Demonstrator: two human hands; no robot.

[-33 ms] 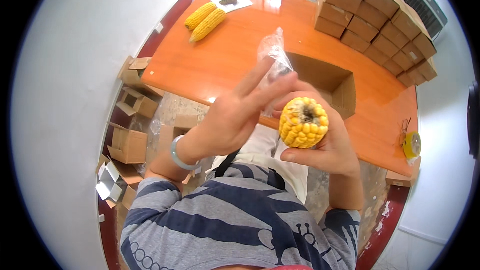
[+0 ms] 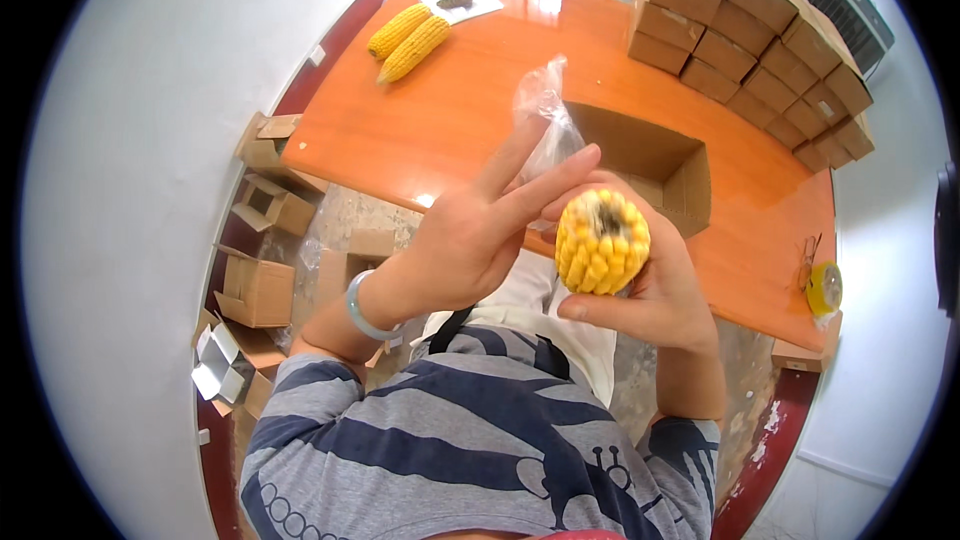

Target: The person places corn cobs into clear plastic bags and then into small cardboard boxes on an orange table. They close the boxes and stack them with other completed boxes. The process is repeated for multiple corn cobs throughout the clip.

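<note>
Clasping corn cob [image 2: 602, 252] end-on to view in right hand [image 2: 672, 290]; just left, overlapping plastic bag [image 2: 543, 95] with splayed left hand [image 2: 468, 238], can't tell if pinching.

From here I count three corn cobs [image 2: 602, 265], two hands [image 2: 455, 245], one plastic bag [image 2: 541, 90], one white sheet [image 2: 484, 2] with one dark object [image 2: 455, 2], one yellow tape roll [image 2: 825, 290], one bracelet [image 2: 356, 310], one open carton [image 2: 688, 190] on the one counter [image 2: 480, 70], several floor cartons [image 2: 265, 292], and over a dozen stacked boxes [image 2: 725, 57].
</note>
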